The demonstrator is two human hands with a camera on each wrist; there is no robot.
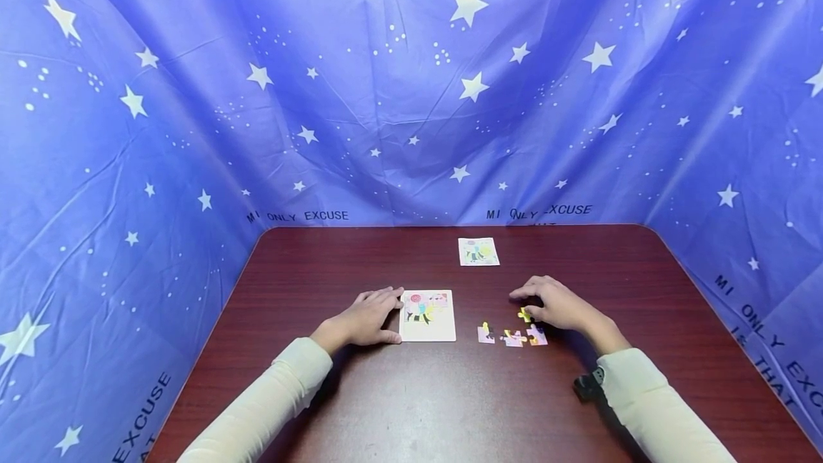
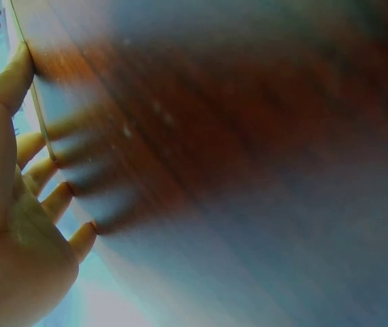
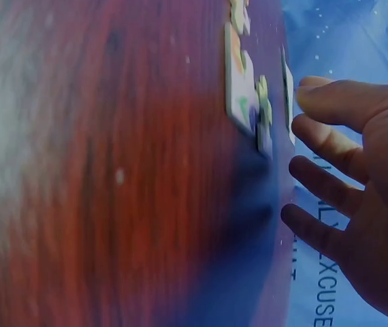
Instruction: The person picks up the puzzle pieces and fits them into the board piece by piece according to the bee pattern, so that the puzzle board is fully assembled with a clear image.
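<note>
A square white puzzle board [image 1: 439,331] lies on the table, with coloured puzzle pieces set in its upper part. My left hand [image 1: 369,316] rests along its left edge, thumb at the near corner and fingers spread toward the far corner. In the left wrist view, the thumb [image 2: 18,75] meets the board's thin edge. To the right of the board are several loose pink and yellow puzzle pieces [image 1: 514,339]. Over them is my right hand [image 1: 559,304], its thumb beside a yellow puzzle piece [image 1: 525,315]. The right wrist view shows its fingers [image 3: 323,184] apart, nothing held between them.
A small printed picture card [image 1: 479,251] lies farther back on the dark red-brown table [image 1: 360,256]. Blue cloth [image 1: 386,91] with white stars hangs around the back and sides. A black device [image 1: 585,387] sits under the right wrist.
</note>
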